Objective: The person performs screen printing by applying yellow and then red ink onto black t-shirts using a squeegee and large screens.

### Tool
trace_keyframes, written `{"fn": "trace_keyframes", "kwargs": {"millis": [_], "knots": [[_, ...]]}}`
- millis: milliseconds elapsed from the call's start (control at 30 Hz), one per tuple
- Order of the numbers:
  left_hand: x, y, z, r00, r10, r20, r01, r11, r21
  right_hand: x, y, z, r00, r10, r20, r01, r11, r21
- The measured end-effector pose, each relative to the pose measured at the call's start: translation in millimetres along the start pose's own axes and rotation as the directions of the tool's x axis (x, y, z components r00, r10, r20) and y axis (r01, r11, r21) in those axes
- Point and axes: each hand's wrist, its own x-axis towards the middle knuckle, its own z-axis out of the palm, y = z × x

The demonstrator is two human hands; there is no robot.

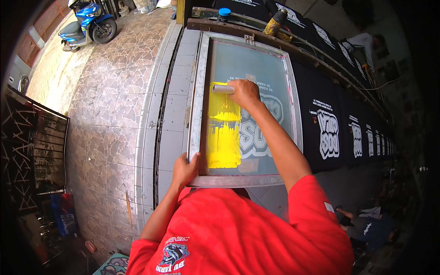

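Note:
A silkscreen printing frame (pixel 243 181) with a pale metal border lies in front of me, over a dark surface. Lettering and a block design show through its mesh. Bright yellow ink (pixel 223 149) covers a strip along the mesh's left side, streaked and thinner toward the middle. My right hand (pixel 245 94) is closed round a squeegee (pixel 222 89) with a grey handle, resting at the far end of the yellow strip. At the near left corner, my left hand (pixel 184 169) grips the border of the frame, thumb on top; some of its fingers are hidden.
Black shirts (pixel 326 133) with white prints run in a row to the right. A blue-lidded jar (pixel 223 14) and a yellow-and-black tool (pixel 277 22) sit beyond the frame. Another person (pixel 364 43) bends at far right; one more (pixel 366 224) is lower right. A blue scooter (pixel 87 25) stands far left.

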Motion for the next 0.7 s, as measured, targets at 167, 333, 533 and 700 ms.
{"fn": "trace_keyframes", "kwargs": {"millis": [167, 333, 533, 700], "knots": [[-2, 6, -3, 0.999, 0.006, -0.037, -0.007, 0.999, -0.038, -82, -40, -9, 1.0, -0.023, -0.003, 0.023, 0.994, 0.102], [-4, 4, -1, 1.0, -0.021, -0.009, 0.021, 1.0, -0.013, -124, -52, 36, 0.967, -0.004, -0.255, 0.01, 1.0, 0.022], [-6, 5, -3, 1.0, -0.012, -0.007, 0.012, 1.0, 0.018, -11, -2, 25, 0.993, 0.048, -0.11, -0.05, 0.999, -0.017], [-1, 1, -2, 1.0, 0.016, 0.002, -0.016, 1.0, -0.019, 20, -8, -41, 0.992, 0.073, 0.098, -0.071, 0.997, -0.027]]}}
